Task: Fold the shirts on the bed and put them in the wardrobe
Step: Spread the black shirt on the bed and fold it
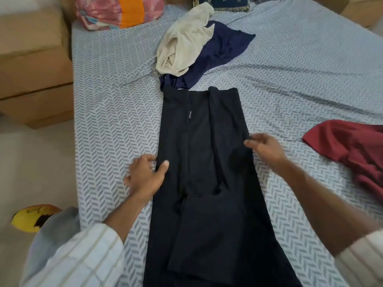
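**Four shirts on the bed, one under your hands**

Two hands frame the black shirt (199, 162), which lies flat and lengthwise on the bed (107, 112), running from the near edge toward the middle, its sides already folded inward into a long narrow strip. Your left hand (145, 175) sits at the strip's left edge — thumb laid over the dark cloth, the other fingers curled round and under the fold, so the edge is gripped between them. Your right hand (265, 147) is at the strip's right edge, a little farther up, where thumb and forefinger pinch a small bit of the black fabric; the remaining fingers are blurred and you cannot tell how they lie. Both forearms come out of pale striped sleeves (87, 255) at the near edge.

Toward the right edge of the bed, well apart from the black shirt, a maroon shirt (352, 146) lies rumpled. Just past the collar end of the black strip, a navy shirt (219, 52) is spread loosely, touching or nearly touching it, and a cream shirt (184, 42) is heaped on top of the navy one. At the far edge sit a pink and orange pillow (120, 11) near the left corner and a dark blue patterned cushion (223, 3) beside it — cardboard boxes (33, 65) stand off the left edge.
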Tool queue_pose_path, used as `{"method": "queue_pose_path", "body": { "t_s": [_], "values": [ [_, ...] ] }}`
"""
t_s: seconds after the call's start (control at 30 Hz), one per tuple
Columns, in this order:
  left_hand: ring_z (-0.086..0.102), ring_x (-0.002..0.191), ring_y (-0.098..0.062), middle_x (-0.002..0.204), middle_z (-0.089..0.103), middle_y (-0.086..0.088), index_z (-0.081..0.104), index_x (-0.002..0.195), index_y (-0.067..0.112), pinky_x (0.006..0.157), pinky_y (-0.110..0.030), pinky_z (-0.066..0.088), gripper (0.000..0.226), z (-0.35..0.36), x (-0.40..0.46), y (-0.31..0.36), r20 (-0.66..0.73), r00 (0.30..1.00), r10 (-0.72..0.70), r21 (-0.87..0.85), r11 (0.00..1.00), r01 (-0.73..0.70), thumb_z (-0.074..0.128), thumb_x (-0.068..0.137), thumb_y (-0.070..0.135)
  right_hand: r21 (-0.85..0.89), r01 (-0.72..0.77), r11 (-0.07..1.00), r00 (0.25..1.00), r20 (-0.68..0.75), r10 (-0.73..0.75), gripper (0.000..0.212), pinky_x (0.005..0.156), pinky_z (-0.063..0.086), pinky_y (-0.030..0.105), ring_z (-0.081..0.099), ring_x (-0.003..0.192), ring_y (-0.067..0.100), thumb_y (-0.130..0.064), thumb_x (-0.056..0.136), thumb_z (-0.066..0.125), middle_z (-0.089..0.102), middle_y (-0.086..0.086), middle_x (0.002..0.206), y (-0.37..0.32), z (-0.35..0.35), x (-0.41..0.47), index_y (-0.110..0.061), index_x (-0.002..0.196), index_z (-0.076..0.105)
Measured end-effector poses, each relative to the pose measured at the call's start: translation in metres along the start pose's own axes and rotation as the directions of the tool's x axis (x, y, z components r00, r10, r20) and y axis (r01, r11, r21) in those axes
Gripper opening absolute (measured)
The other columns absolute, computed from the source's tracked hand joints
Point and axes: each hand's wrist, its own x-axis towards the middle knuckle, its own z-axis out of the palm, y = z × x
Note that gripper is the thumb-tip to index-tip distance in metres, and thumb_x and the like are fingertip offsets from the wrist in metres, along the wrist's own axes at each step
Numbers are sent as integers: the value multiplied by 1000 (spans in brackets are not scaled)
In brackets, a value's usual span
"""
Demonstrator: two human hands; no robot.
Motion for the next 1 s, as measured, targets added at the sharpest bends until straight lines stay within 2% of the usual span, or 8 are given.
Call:
{"method": "queue_pose_path", "body": {
  "t_s": [0.17,0.23,0.33,0.47,0.6,0.73,0.9,1.0],
  "values": [
    [58,106,-20,104,61,4,58,97,33,101,-50,41,46,21,108,33,0,999,44,16,999,-44,56,70,71,77,-103,992,993,70,98,35,92,56,38,71,90,19,-35,69,86,75,2,92,-40,14,86,-14,93,71],
    [60,97,-19,96,64,4,61,95,30,97,-47,42,49,34,151,47,23,998,50,14,999,-50,55,70,73,38,-127,991,990,59,125,45,81,59,36,72,84,20,-41,64,87,76,3,90,-49,24,116,-13,95,72],
    [61,93,-19,91,66,6,66,94,25,96,-42,40,55,44,194,72,33,999,19,-39,999,-17,57,71,74,26,-104,994,994,47,102,28,63,53,26,70,70,16,-38,72,84,73,-3,70,-63,32,147,-15,80,70],
    [59,100,-20,95,68,11,68,95,32,103,-48,37,64,53,235,89,59,996,-59,-108,992,65,55,60,84,24,-90,996,994,60,89,36,86,57,38,72,86,21,-44,59,87,76,-2,81,-72,32,179,-17,79,75],
    [70,92,-16,103,74,3,73,105,23,84,-34,59,42,54,265,104,114,991,-70,-393,913,110,80,72,47,41,-77,996,992,102,73,38,90,57,43,73,90,21,-38,61,87,77,0,90,-78,32,201,-16,89,76],
    [67,62,-6,74,71,4,68,70,20,55,-19,54,17,56,277,111,109,994,-17,-518,852,71,82,79,22,170,-20,985,999,49,12,11,88,59,47,73,89,23,-22,76,78,76,7,94,-83,37,217,-20,84,71],
    [63,53,4,74,69,7,69,78,17,48,-12,48,14,54,280,109,124,992,33,-468,883,29,81,80,23,158,46,986,999,13,-49,13,80,61,37,72,82,20,-21,74,79,74,7,87,-81,39,225,-22,75,66],
    [68,65,1,80,72,7,72,82,20,59,-13,54,11,52,281,104,148,984,95,-472,882,-14,82,78,18,131,99,986,992,66,-108,12,71,59,27,71,77,13,-13,79,77,74,4,88,-77,39,222,-16,90,72]
  ]
}}
